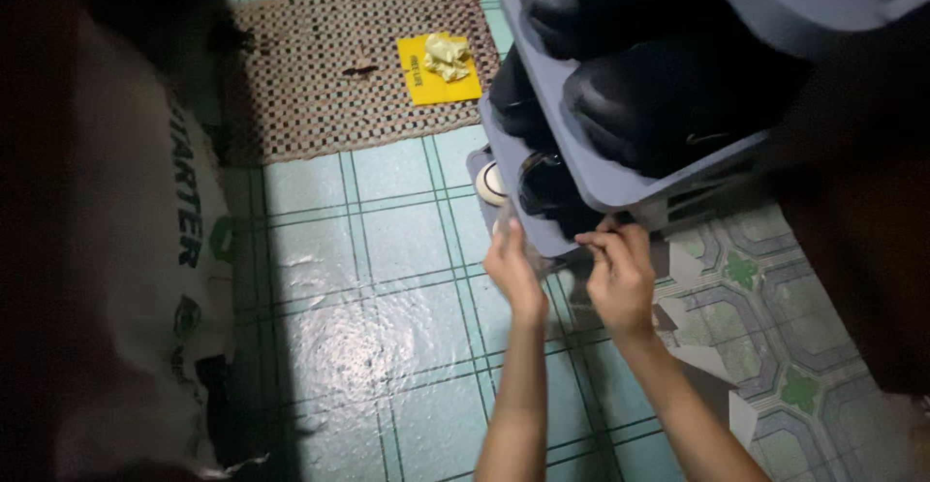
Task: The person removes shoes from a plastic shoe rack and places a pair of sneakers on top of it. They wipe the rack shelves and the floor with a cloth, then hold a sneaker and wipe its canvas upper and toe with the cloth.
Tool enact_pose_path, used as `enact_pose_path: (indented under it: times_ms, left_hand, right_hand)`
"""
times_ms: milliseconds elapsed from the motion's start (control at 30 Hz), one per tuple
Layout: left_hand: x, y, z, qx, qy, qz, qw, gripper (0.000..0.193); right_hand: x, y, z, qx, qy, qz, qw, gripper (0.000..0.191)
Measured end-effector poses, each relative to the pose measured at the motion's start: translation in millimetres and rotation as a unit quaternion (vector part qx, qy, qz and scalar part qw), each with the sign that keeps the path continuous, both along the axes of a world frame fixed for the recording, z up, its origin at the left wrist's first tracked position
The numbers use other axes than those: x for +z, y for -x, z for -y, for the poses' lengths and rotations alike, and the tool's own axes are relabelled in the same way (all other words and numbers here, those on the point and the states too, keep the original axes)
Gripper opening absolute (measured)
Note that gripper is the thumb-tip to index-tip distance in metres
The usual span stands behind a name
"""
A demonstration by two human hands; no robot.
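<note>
Your left hand (513, 271) and right hand (618, 274) pinch narrowly at the grey plastic shoe rack's (591, 167) lower shelf edge; whether they grip anything is unclear. One yellow square card (426, 80) lies on the woven mat (320, 65); one white printed sack (145, 249) stands left.

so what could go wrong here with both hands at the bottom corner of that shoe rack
1. The shoe rack looks tilted, with dark shoes on its upper shelves; pulling at its low corner might tip it or slide shoes out.
2. The left hand and right hand work in shadow, so fingers could get pinched.
3. The glossy tiled floor may be slippery.
</note>
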State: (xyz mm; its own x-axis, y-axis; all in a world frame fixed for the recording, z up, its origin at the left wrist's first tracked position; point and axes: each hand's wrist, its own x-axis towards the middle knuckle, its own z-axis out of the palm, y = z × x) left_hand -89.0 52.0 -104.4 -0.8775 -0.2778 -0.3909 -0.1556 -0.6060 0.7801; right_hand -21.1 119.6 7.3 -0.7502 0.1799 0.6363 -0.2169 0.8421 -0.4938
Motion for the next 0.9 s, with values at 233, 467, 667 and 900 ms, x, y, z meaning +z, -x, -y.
enact_pose_path:
  times_ms: [233,467,667,900]
  left_hand:
    - [-18.9,107.3,5.1,0.018,0.178,-0.122,0.976,0.034]
    - [-1.4,191.1,24.6,-0.040,0.249,-0.172,0.952,0.042]
    - [16.0,232.8,39.5,-0.086,0.252,-0.256,0.929,0.026]
    - [24.8,255.0,40.0,-0.197,0.217,-0.154,0.944,0.035]
  right_hand:
    - [6.9,-0.3,1.7,0.009,-0.016,-0.013,1.000,0.019]
    - [7.3,-0.6,0.7,0.014,-0.002,-0.018,1.000,0.017]
    - [4.3,-1.1,0.0,0.004,-0.015,-0.005,1.000,0.015]
    - [5.2,-1.4,3.1,0.002,0.005,-0.014,1.000,0.015]
